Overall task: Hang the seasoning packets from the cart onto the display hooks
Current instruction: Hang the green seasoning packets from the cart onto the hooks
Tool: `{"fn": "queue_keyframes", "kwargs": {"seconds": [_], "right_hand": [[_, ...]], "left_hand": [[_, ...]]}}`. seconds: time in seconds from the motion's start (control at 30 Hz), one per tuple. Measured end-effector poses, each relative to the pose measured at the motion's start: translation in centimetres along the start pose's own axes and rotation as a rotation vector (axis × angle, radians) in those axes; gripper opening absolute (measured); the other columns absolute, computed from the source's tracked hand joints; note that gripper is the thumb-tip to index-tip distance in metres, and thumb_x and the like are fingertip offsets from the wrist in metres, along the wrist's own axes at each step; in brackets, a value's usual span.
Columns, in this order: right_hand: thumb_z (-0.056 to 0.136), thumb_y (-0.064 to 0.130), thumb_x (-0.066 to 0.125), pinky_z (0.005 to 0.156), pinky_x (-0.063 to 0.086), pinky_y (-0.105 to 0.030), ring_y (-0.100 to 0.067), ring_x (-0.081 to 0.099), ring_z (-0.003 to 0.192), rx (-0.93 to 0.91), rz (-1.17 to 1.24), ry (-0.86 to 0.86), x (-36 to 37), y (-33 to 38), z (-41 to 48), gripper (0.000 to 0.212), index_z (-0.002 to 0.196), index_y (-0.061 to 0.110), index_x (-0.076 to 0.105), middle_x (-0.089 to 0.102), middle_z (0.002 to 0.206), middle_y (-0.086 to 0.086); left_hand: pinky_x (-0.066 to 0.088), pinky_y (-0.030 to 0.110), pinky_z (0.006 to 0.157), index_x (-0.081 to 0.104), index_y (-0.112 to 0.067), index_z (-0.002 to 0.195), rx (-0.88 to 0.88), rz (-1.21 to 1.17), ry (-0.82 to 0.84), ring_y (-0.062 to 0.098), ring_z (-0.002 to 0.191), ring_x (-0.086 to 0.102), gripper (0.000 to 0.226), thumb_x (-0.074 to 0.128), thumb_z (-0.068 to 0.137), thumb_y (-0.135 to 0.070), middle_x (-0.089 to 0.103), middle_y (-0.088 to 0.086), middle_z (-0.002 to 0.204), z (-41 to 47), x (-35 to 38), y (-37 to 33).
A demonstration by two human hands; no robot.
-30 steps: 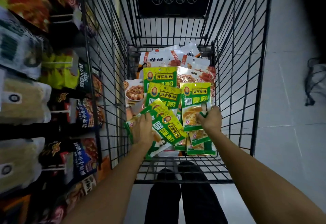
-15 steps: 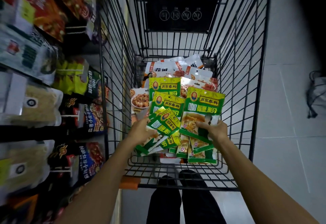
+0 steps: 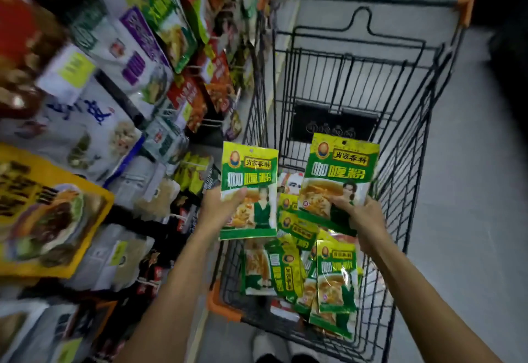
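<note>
My left hand (image 3: 220,208) grips a green and yellow seasoning packet (image 3: 251,180) upright, raised above the left rim of the black wire cart (image 3: 411,162). My right hand (image 3: 363,217) pinches a second packet of the same kind (image 3: 340,171) by its lower part, lifted over the cart's middle. Several more green packets (image 3: 334,274) lie heaped in the cart's basket below both hands, with white and red packets partly hidden beneath them. The display hooks (image 3: 211,121) on the left are mostly covered by hanging goods.
A tall display rack of hanging packets fills the left side, blurred: a yellow packet (image 3: 43,214), white bags (image 3: 85,125) and red packets (image 3: 188,100). The cart's orange corner bumper (image 3: 220,305) is close to the rack. Grey tiled floor (image 3: 471,191) lies to the right.
Both hands have lifted a green packet each up out of the cart's heap. The view has swung up and left, bringing the display rack closer.
</note>
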State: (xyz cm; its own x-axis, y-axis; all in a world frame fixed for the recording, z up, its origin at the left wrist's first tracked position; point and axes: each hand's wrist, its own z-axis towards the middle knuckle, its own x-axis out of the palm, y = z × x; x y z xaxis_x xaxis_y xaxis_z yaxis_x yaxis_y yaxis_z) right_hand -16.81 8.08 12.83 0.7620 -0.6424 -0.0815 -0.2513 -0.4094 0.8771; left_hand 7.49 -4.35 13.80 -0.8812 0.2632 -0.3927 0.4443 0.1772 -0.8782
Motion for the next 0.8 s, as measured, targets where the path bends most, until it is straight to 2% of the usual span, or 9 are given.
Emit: {"fn": "queue_keyframes", "kwargs": {"seconds": [0.1, 0.17, 0.23, 0.37, 0.47, 0.53, 0.6, 0.7, 0.8], "right_hand": [[0.079, 0.018, 0.076, 0.068, 0.058, -0.041, -0.025, 0.069, 0.078, -0.101, 0.011, 0.123, 2.1, 6.0, -1.3, 0.014, 0.085, 0.015, 0.063, 0.069, 0.088, -0.01], [0.078, 0.019, 0.077, 0.057, 0.058, -0.035, -0.019, 0.071, 0.069, -0.182, 0.01, 0.214, 4.0, 9.5, -2.3, 0.014, 0.086, 0.015, 0.066, 0.071, 0.086, -0.01], [0.076, 0.025, 0.079, 0.064, 0.057, -0.041, -0.025, 0.071, 0.076, -0.252, -0.01, 0.314, 6.3, 12.9, -3.7, 0.023, 0.091, 0.01, 0.068, 0.072, 0.09, -0.012], [0.069, 0.045, 0.081, 0.075, 0.051, -0.052, -0.04, 0.066, 0.089, -0.377, -0.061, 0.523, 11.4, 19.3, -7.7, 0.059, 0.1, -0.002, 0.063, 0.066, 0.094, -0.025], [0.075, 0.045, 0.078, 0.061, 0.043, -0.034, -0.02, 0.063, 0.067, -0.506, -0.034, 0.666, 15.1, 23.3, -12.0, 0.027, 0.067, 0.023, 0.064, 0.063, 0.067, -0.004], [0.074, 0.045, 0.078, 0.056, 0.036, -0.029, -0.014, 0.051, 0.05, -0.602, -0.036, 0.743, 17.4, 25.8, -15.7, 0.041, 0.052, 0.023, 0.052, 0.05, 0.051, 0.002], [0.065, 0.056, 0.077, 0.057, 0.031, -0.028, -0.013, 0.043, 0.048, -0.685, 0.002, 0.836, 19.5, 27.9, -19.4, 0.047, 0.056, 0.022, 0.044, 0.043, 0.051, 0.0], [0.051, 0.068, 0.076, 0.064, 0.034, -0.039, -0.023, 0.046, 0.065, -0.764, 0.063, 0.973, 22.4, 30.4, -25.0, 0.066, 0.076, 0.013, 0.052, 0.045, 0.069, -0.011], [0.051, 0.067, 0.077, 0.065, 0.043, -0.051, -0.024, 0.049, 0.065, -0.843, 0.103, 1.115, 25.1, 32.0, -30.8, 0.063, 0.068, 0.011, 0.053, 0.045, 0.066, -0.01]], "left_hand": [[0.044, 0.02, 0.049, 0.066, -0.022, 0.077, -0.018, -0.16, -0.15, 0.014, 0.058, 0.056, 0.017, 0.073, 0.081, -0.037, 0.063, -0.011, 0.058, -1.9, -4.2, -4.5], [0.048, 0.019, 0.051, 0.065, -0.028, 0.076, 0.04, -0.232, -0.26, 0.006, 0.062, 0.061, 0.021, 0.074, 0.074, -0.047, 0.064, -0.017, 0.057, -3.9, -7.3, -7.3], [0.047, 0.01, 0.053, 0.064, -0.033, 0.087, 0.135, -0.269, -0.346, -0.006, 0.07, 0.062, 0.025, 0.071, 0.072, -0.051, 0.067, -0.024, 0.069, -6.3, -10.7, -10.1], [0.04, 0.032, 0.045, 0.067, -0.015, 0.097, 0.258, -0.267, -0.568, 0.011, 0.056, 0.062, 0.04, 0.067, 0.076, -0.049, 0.07, -0.002, 0.066, -11.7, -17.7, -14.6], [0.055, 0.028, 0.064, 0.063, -0.006, 0.115, 0.347, -0.302, -0.755, 0.025, 0.097, 0.064, 0.047, 0.069, 0.082, -0.039, 0.056, 0.017, 0.112, -15.9, -22.7, -17.0], [0.052, 0.046, 0.086, 0.057, -0.005, 0.124, 0.37, -0.303, -0.859, 0.038, 0.115, 0.055, 0.057, 0.069, 0.082, -0.041, 0.056, 0.026, 0.126, -19.3, -25.8, -18.5], [0.057, 0.035, 0.08, 0.065, -0.017, 0.114, 0.47, -0.302, -0.947, 0.017, 0.098, 0.067, 0.037, 0.07, 0.083, -0.037, 0.071, 0.002, 0.11, -22.8, -28.9, -19.9], [0.048, 0.013, 0.057, 0.07, -0.026, 0.086, 0.574, -0.244, -1.078, -0.005, 0.065, 0.063, 0.005, 0.07, 0.085, -0.031, 0.07, -0.019, 0.072, -28.2, -32.9, -21.5], [0.041, 0.012, 0.048, 0.068, -0.032, 0.077, 0.618, -0.18, -1.166, -0.007, 0.051, 0.054, 0.01, 0.07, 0.085, -0.037, 0.063, -0.021, 0.057, -34.0, -36.1, -22.6]]}}
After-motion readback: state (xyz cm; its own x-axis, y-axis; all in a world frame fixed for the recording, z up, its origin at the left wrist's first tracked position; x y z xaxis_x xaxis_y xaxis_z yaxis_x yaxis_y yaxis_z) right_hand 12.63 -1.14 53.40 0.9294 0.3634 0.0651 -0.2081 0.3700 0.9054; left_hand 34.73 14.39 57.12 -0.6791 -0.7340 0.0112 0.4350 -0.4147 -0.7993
